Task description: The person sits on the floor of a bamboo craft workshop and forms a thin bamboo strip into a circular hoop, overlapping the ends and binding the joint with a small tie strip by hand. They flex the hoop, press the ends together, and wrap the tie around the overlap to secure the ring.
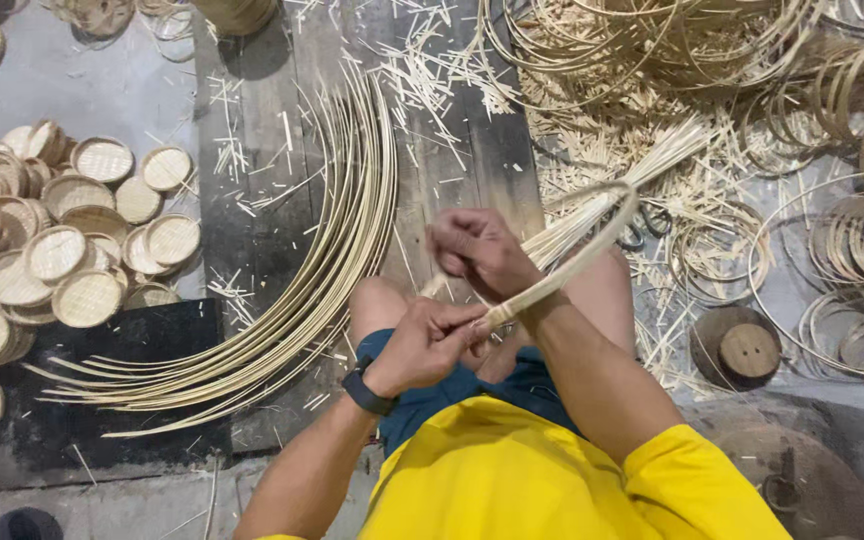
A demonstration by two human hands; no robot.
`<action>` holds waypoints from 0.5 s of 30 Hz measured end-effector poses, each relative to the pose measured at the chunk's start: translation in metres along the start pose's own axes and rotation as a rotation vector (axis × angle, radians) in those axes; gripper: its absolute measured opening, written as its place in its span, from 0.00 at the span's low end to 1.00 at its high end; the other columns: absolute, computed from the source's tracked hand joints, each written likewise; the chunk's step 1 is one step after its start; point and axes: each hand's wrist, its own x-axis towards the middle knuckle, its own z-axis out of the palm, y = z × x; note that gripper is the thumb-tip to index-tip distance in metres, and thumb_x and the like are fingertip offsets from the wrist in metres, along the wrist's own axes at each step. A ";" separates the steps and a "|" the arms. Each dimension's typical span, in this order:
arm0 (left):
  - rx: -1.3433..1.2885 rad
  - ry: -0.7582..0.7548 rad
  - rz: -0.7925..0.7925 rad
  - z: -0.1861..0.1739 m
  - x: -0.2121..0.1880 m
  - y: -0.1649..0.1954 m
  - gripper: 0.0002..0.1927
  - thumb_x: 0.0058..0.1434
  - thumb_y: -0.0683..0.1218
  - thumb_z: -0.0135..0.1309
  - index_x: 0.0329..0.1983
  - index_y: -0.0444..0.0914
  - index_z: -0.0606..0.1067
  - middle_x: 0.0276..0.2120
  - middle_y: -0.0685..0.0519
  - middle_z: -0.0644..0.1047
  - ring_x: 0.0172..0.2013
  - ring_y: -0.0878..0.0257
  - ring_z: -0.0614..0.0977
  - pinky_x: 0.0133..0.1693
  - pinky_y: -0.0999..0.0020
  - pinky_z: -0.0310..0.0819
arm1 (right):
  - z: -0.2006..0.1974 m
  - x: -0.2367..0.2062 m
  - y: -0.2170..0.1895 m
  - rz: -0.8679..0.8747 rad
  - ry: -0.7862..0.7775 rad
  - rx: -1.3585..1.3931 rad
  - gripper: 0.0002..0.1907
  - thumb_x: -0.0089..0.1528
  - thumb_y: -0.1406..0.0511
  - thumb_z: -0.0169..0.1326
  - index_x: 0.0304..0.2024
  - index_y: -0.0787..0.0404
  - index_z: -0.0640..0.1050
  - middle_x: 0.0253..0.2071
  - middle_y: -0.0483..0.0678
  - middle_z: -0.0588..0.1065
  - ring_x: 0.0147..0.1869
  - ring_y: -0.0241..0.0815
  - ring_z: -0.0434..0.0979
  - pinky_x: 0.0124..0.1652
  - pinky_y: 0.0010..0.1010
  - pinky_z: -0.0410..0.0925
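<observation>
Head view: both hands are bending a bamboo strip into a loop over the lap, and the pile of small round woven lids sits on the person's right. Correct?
Not quite. The head view shows the round woven lids on the person's left. The rest holds: the left hand and right hand bend a bamboo strip into a loop over the lap.

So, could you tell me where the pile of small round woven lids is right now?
In the head view, the woven lids lie heaped at far left on the floor, left of the long curved bamboo strips.

Beneath me, a dark wooden board [282,200] bears curved bamboo strips [322,290]; grey floor [102,85] left holds small woven lids [62,255]; right, coiled hoops [852,250]; far, scattered offcuts [432,70].
</observation>
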 end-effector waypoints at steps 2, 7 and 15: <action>0.035 0.077 0.109 -0.010 -0.004 0.003 0.12 0.68 0.38 0.54 0.52 0.30 0.80 0.30 0.55 0.81 0.30 0.73 0.79 0.31 0.76 0.71 | 0.013 -0.016 -0.027 -0.193 0.059 -0.495 0.19 0.64 0.63 0.58 0.50 0.74 0.76 0.40 0.52 0.77 0.38 0.37 0.75 0.37 0.28 0.68; 0.278 0.175 0.122 -0.027 0.002 0.000 0.11 0.68 0.39 0.52 0.50 0.33 0.81 0.28 0.52 0.83 0.29 0.73 0.81 0.31 0.75 0.75 | 0.043 -0.071 -0.074 -0.277 0.107 -1.123 0.12 0.58 0.69 0.63 0.45 0.56 0.83 0.38 0.48 0.82 0.31 0.42 0.82 0.32 0.32 0.71; 0.330 0.326 -0.052 -0.025 0.018 0.004 0.12 0.68 0.43 0.55 0.51 0.39 0.83 0.24 0.51 0.79 0.24 0.71 0.75 0.26 0.74 0.69 | 0.047 -0.094 -0.067 -0.448 0.036 -0.819 0.07 0.62 0.72 0.57 0.42 0.60 0.79 0.35 0.47 0.78 0.36 0.43 0.80 0.37 0.29 0.71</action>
